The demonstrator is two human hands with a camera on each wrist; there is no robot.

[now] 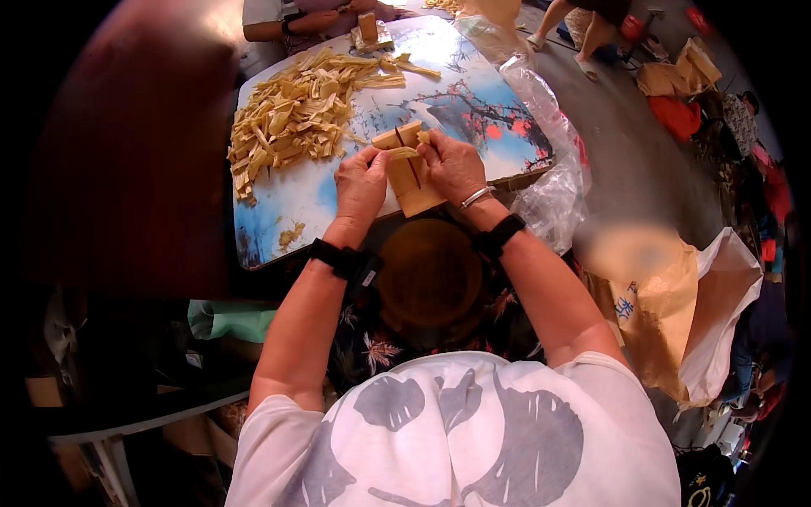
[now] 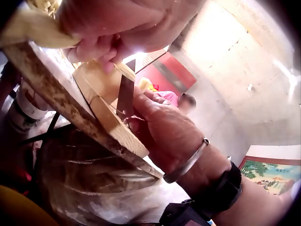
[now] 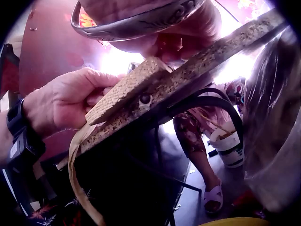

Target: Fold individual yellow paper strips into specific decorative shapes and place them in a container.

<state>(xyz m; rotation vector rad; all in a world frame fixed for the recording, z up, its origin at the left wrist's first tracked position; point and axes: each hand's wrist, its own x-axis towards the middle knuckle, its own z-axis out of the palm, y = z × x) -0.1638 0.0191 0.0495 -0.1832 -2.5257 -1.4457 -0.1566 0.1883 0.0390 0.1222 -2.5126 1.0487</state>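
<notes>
A wooden block (image 1: 420, 199) with an upright thin blade (image 2: 126, 93) set in it lies at the table's near edge. Across the block, by the blade, runs a flat pale yellow strip (image 1: 401, 154), fibrous and dried-looking. My left hand (image 1: 359, 188) pinches it at the block's left side. On the right side, my right hand (image 1: 454, 171) has its fingers curled, with a yellow end of strip showing at its fingertips. A long strip (image 3: 75, 165) hangs below the left hand in the right wrist view.
A large heap of similar strips (image 1: 291, 114) covers the table's left part, with a small scrap (image 1: 291, 235) nearer me. Clear plastic (image 1: 549, 198) drapes over the right edge. Another person's arm (image 1: 317, 23) is across the table. A paper sack (image 1: 655, 325) stands to the right.
</notes>
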